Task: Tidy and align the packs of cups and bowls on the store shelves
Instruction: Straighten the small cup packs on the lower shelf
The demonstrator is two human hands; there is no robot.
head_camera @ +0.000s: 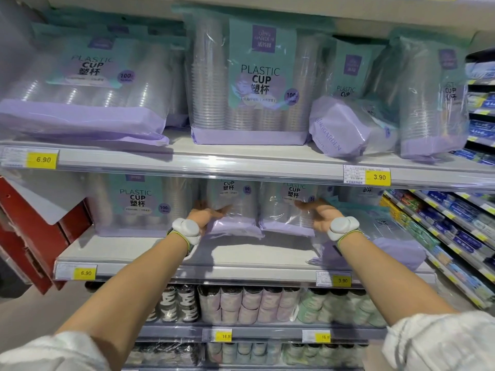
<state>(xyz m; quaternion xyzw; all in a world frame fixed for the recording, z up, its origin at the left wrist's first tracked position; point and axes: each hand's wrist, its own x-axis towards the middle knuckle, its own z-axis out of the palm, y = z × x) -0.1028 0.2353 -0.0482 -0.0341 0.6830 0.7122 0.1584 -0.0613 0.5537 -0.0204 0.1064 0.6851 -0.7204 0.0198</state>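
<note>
At frame centre, on the middle shelf (134,253), my left hand (207,214) grips the left edge of one small cup pack (233,207) and my right hand (318,214) grips the right edge of the adjacent cup pack (288,207). Both packs stand upright, long axis vertical, printed labels facing me. Each is a glossy clear plastic bag with a lilac base band, holding ribbed transparent cups.

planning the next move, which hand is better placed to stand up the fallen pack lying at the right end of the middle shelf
Right. The right hand is beside the fallen pack, which lies flat just to its right. The left hand is farther off, on the 50-cup pack.
</note>
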